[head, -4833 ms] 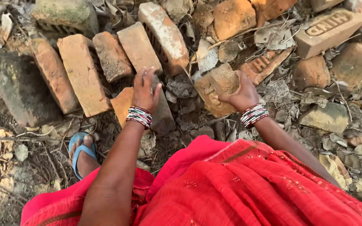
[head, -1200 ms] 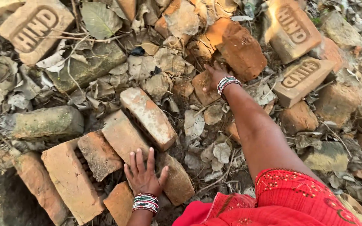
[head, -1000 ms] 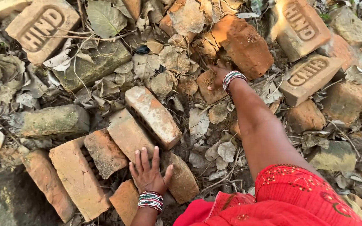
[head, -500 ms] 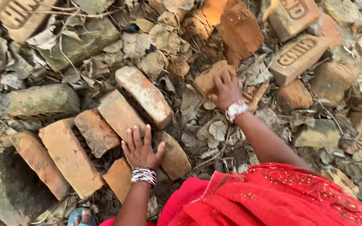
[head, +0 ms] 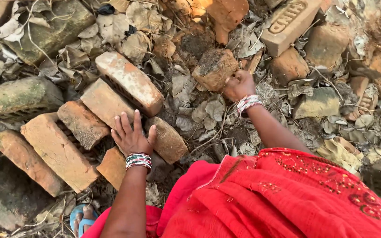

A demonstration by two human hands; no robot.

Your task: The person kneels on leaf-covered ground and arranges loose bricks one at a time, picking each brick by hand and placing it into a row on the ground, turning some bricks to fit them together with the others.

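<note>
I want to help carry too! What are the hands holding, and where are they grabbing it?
The right hand grips a dirt-caked broken brick chunk by its near lower edge. The left hand holds nothing; it rests flat on the laid bricks.

soft, warm daylight falls from the upper right; a bright orange glare burns on the broken brick (head: 220,12) at the top edge. the lower left corner lies in dim shade. shadows are gentle. focus is sharp in the middle, slightly smeared toward the corners.
</note>
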